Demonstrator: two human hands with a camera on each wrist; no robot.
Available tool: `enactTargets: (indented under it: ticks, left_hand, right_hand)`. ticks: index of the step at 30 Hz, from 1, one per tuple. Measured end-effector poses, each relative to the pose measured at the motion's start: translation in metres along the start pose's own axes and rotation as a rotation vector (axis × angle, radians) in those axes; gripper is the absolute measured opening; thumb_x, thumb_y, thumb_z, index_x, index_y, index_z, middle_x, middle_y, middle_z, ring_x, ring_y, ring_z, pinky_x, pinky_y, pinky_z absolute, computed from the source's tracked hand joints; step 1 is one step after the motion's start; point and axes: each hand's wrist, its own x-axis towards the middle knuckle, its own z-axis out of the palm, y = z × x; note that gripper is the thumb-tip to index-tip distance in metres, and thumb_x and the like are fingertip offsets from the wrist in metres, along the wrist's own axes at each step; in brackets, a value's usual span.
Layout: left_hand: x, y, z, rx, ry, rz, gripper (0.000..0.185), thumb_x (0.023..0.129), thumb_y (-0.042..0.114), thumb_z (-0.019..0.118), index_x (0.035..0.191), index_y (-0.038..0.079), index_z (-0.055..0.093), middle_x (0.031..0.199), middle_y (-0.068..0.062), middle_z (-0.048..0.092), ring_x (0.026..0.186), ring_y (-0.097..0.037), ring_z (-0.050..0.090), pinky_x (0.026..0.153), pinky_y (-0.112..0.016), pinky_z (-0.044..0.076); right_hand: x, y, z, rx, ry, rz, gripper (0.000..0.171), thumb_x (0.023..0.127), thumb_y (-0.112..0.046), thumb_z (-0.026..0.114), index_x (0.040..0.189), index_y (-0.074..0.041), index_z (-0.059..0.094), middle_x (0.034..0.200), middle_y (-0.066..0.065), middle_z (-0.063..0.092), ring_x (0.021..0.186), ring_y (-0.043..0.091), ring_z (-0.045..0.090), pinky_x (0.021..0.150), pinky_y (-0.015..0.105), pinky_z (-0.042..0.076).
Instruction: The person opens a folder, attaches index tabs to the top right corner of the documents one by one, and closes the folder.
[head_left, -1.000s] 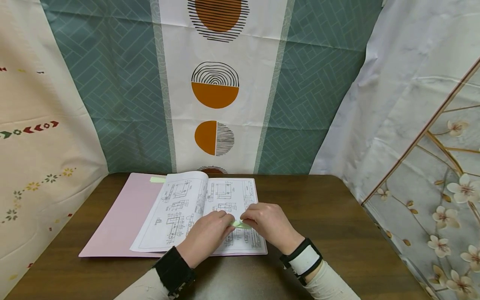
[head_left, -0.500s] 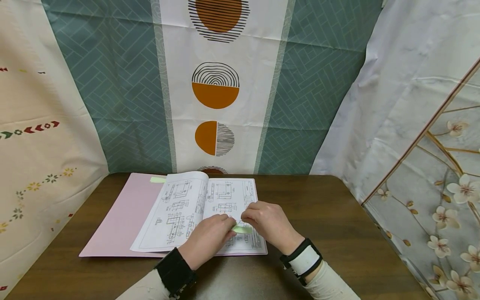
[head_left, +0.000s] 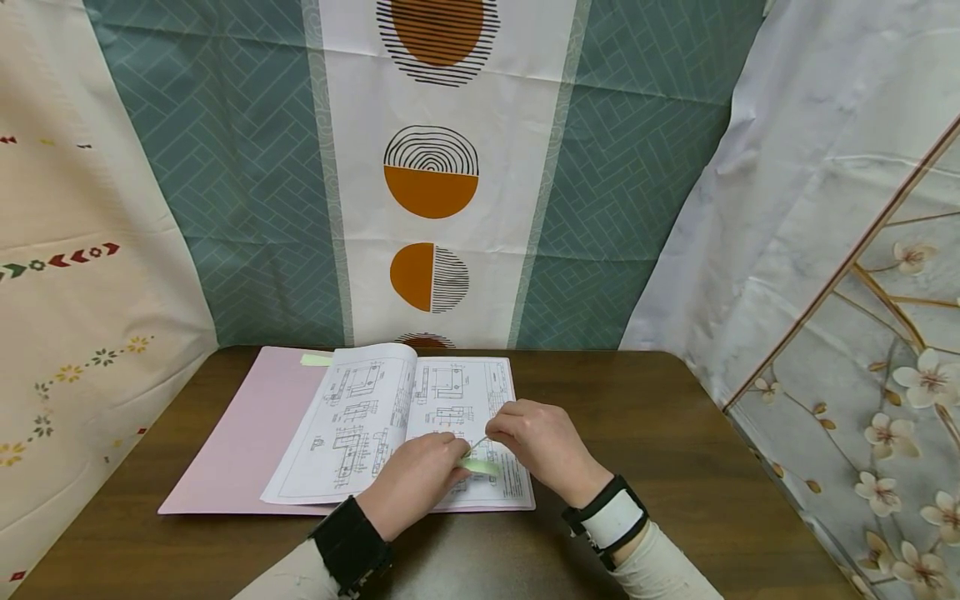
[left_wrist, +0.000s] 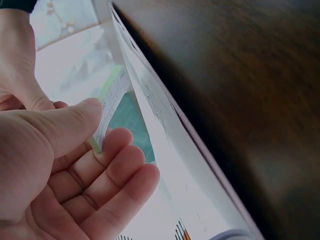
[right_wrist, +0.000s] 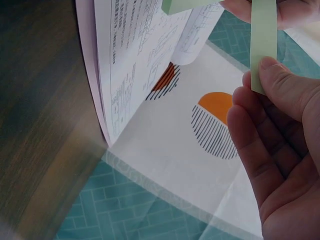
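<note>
Sticky-note pad (head_left: 480,465), pale green, sits low in the middle of the head view, pinched between thumb and fingers of the left hand (head_left: 417,483) just above the open booklet (head_left: 408,425) of technical drawings. Right hand (head_left: 542,446) is right next to it, thumb and fingertips pinching one green strip (right_wrist: 263,45) that's lifted up off the pad. Booklet lies on a pink folder (head_left: 243,437), which spreads out toward the lower left on the dark wooden table (head_left: 675,467). Another green tab (head_left: 316,359) sticks out at the folder's top edge.
</note>
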Motion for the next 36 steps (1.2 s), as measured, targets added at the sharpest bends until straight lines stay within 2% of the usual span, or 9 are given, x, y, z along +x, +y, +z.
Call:
enactTargets:
  ticks: [8, 16, 26, 36]
  left_hand:
    - [-0.003, 0.000, -0.003, -0.006, -0.030, -0.047, 0.019, 0.094, 0.023, 0.090, 0.098, 0.012, 0.075, 0.083, 0.005, 0.066, 0.074, -0.009, 0.058, 0.067, -0.031, 0.052]
    - [-0.007, -0.004, -0.007, -0.002, -0.023, -0.083, 0.020, 0.094, 0.023, 0.091, 0.105, 0.013, 0.078, 0.089, 0.004, 0.069, 0.078, -0.011, 0.060, 0.070, -0.031, 0.053]
    - [-0.025, 0.000, -0.014, 0.035, 0.010, 0.000, 0.021, 0.093, 0.024, 0.092, 0.104, 0.014, 0.077, 0.097, 0.004, 0.065, 0.087, -0.016, 0.059, 0.076, -0.032, 0.054]
    - [-0.048, 0.005, -0.014, 0.008, -0.011, 0.073, 0.020, 0.092, 0.025, 0.092, 0.098, 0.017, 0.074, 0.093, 0.008, 0.059, 0.084, -0.013, 0.054, 0.071, -0.028, 0.050]
  right_hand:
    - [0.000, 0.001, 0.001, -0.009, -0.009, -0.002, 0.023, 0.084, -0.009, 0.097, 0.101, -0.020, 0.087, 0.097, -0.009, 0.079, 0.089, 0.009, 0.072, 0.081, 0.031, 0.062]
    - [0.000, 0.004, -0.004, -0.003, -0.001, 0.041, 0.026, 0.083, -0.011, 0.098, 0.106, -0.019, 0.088, 0.102, -0.006, 0.081, 0.093, 0.012, 0.074, 0.087, 0.033, 0.063]
    - [0.001, 0.006, -0.006, -0.016, 0.019, 0.046, 0.027, 0.082, -0.011, 0.099, 0.105, -0.019, 0.087, 0.102, -0.005, 0.081, 0.090, 0.011, 0.072, 0.085, 0.031, 0.063]
    - [0.000, 0.006, -0.006, -0.017, 0.018, 0.053, 0.026, 0.083, -0.010, 0.098, 0.105, -0.018, 0.087, 0.102, -0.005, 0.081, 0.089, 0.012, 0.071, 0.082, 0.031, 0.062]
